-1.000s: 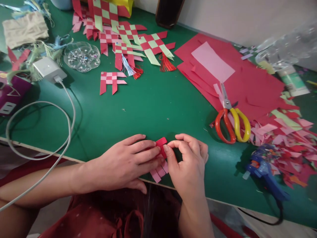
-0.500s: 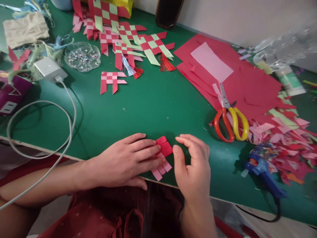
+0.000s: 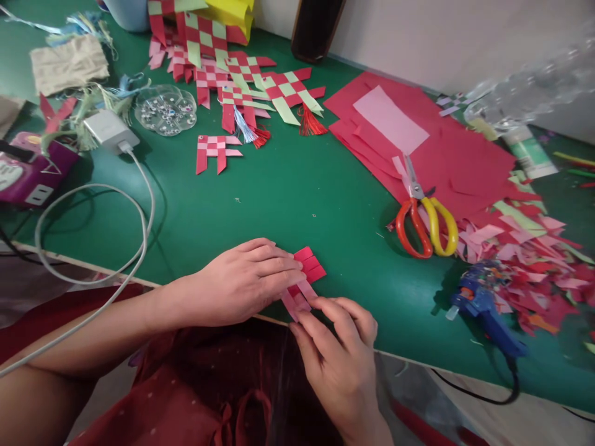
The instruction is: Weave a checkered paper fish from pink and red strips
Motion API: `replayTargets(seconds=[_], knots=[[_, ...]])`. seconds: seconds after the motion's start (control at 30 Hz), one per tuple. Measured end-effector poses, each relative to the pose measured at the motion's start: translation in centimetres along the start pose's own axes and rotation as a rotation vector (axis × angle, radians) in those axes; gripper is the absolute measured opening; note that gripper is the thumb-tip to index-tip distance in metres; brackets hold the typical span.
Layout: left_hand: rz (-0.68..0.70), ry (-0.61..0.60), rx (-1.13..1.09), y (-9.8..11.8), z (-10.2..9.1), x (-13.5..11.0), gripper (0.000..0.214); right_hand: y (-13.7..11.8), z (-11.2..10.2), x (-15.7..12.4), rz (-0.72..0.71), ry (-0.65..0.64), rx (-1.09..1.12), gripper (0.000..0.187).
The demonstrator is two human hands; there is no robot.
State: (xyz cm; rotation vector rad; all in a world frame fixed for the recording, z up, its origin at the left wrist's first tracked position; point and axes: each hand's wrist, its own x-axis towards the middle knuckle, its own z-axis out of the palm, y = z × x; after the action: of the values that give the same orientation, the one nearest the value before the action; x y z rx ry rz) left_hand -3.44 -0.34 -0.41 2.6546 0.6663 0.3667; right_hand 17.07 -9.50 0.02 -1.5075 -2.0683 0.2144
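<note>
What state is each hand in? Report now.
Left hand: open, palm down over the red-and-pink paper strips.
Right hand: touching the pink ends; whether pinching them, I can't tell.

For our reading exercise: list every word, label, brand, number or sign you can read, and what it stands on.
No text is readable.
Green-and-white container at right: any print is too blurred.
Purple case at left: white markings, too unclear to read.
</note>
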Motion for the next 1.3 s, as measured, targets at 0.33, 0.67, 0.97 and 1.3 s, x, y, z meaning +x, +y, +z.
replayTargets(seconds=[0.33, 0.67, 0.97, 1.3], knots=[[-0.048, 0.078, -0.001, 0.7, -0.3, 0.5, 0.031, 0.5, 0.5, -0.4, -0.07, 0.076, 0.0, 0.013], [0.082, -0.04, 0.151, 0.4, -0.4, -0.9, 0.05, 0.7, 0.3, -0.9, -0.063, 0.021, -0.023, 0.017], [0.142, -0.079, 0.228, 0.1, -0.4, -1.0, 0.06, 1.7, -0.9, -0.3, -0.198, -0.047, -0.081, 0.019], [0.176, -0.07, 0.244, -0.4, -0.5, -1.1, 0.055, 2.6, -1.1, -0.5, -0.227, -0.061, -0.02, 0.021]])
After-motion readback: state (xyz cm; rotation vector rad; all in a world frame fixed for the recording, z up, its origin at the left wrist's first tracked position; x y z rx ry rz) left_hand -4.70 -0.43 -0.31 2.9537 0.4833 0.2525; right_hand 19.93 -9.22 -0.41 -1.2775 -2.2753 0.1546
